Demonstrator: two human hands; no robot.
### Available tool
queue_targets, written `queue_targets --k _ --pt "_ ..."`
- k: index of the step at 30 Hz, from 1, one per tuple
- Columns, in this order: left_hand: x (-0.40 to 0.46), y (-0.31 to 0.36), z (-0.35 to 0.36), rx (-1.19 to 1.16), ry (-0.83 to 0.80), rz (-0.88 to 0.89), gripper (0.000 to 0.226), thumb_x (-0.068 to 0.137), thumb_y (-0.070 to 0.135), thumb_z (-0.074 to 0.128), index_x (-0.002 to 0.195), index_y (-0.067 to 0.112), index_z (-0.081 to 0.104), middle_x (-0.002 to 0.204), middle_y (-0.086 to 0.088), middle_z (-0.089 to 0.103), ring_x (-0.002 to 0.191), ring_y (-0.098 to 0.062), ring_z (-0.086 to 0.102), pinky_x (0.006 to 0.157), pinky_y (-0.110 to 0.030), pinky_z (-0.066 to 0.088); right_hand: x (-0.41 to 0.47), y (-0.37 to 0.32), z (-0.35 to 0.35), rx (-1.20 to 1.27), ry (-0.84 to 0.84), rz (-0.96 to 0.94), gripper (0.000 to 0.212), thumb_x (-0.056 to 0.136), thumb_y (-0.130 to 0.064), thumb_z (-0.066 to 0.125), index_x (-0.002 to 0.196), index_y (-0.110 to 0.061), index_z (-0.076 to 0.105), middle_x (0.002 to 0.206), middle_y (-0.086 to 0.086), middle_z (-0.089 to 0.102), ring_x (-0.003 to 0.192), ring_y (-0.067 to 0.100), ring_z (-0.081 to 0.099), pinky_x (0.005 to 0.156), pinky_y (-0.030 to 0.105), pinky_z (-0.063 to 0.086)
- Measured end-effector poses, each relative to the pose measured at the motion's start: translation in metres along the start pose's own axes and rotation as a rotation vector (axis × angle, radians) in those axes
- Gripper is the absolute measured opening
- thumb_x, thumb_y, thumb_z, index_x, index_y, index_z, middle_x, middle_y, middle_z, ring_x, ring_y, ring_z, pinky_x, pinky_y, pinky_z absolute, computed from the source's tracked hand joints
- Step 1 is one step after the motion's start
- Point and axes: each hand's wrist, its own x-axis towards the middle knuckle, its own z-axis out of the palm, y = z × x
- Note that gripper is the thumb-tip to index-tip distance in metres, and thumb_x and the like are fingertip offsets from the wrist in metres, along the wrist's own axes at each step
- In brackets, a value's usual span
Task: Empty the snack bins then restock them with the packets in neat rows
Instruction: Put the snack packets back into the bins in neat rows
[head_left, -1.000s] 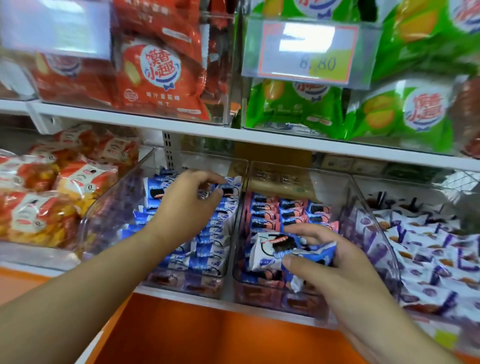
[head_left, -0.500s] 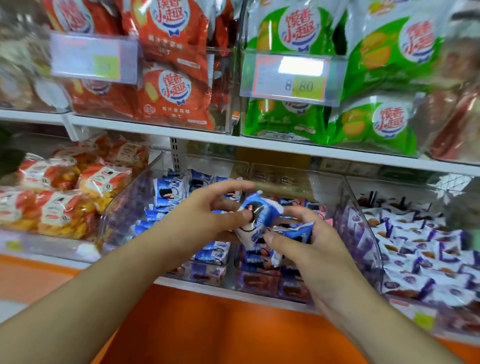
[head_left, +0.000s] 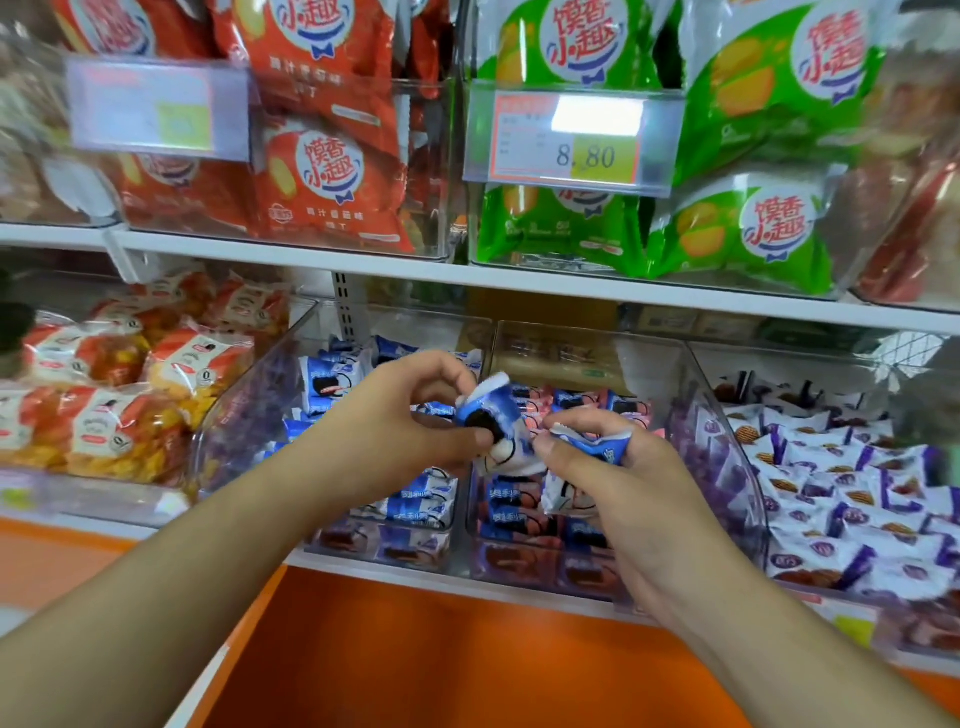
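Two clear snack bins sit side by side on the lower shelf. The left bin (head_left: 249, 410) holds blue-and-white cookie packets (head_left: 421, 501). The middle bin (head_left: 670, 395) holds pink and blue packets (head_left: 576, 402). My left hand (head_left: 395, 421) pinches a blue-and-white packet (head_left: 493, 415) between thumb and fingers above the seam between the bins. My right hand (head_left: 613, 467) grips a bunch of blue-and-white packets (head_left: 587, 452), with one hanging below the fingers. The two hands nearly touch.
A bin of purple-and-white packets (head_left: 852, 493) stands to the right, orange-and-red packets (head_left: 119, 395) to the left. The upper shelf carries red bags (head_left: 327, 171), green bags (head_left: 748, 228) and a price tag (head_left: 571, 137). An orange ledge (head_left: 441, 649) runs below the shelf.
My left hand left the left bin and came to my right hand, taking hold of one packet from its bunch. My right hand rose from the middle bin. The camera tilted up.
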Motion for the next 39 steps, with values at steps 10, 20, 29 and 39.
queue_targets --k 10,20,29,39 --pt "0.038 -0.070 -0.034 0.136 0.466 -0.084 0.023 0.087 0.025 0.084 0.100 0.027 0.064 0.068 -0.004 0.054 0.047 -0.013 0.044 0.047 -0.030 0.036 0.006 0.009 -0.002 0.009 0.046 0.051 0.011 0.086 -0.025 0.085 0.092 -0.031 0.079 0.099 -0.012 0.079 0.086 -0.004 0.070 0.079 0.027 0.043" --pt "0.118 -0.103 -0.016 0.551 0.335 -0.051 0.026 0.088 0.026 0.083 0.111 0.026 0.070 0.091 0.001 0.069 0.068 -0.007 0.059 0.052 -0.018 0.040 0.010 0.013 -0.009 -0.014 0.031 0.063 0.016 0.082 -0.023 0.086 0.091 -0.035 0.079 0.095 -0.016 0.079 0.083 -0.008 0.069 0.080 0.027 0.041" --pt "0.123 -0.106 -0.008 0.545 0.352 -0.079 0.037 0.088 0.027 0.083 0.120 0.026 0.065 0.088 0.004 0.064 0.069 -0.005 0.056 0.058 -0.015 0.038 0.009 0.018 -0.010 -0.061 -0.010 0.112 0.010 0.084 -0.030 0.084 0.092 -0.031 0.078 0.092 -0.009 0.079 0.083 0.003 0.073 0.082 0.031 0.047" --pt "0.037 -0.061 -0.014 0.240 0.413 -0.075 0.018 0.100 0.017 0.064 0.112 0.029 0.066 0.101 0.000 0.068 0.083 -0.014 0.066 0.058 -0.014 0.050 0.002 0.012 -0.001 0.094 -0.057 0.201 0.032 0.088 0.011 0.069 0.113 -0.008 0.070 0.091 0.016 0.075 0.102 0.035 0.073 0.104 0.049 0.052"
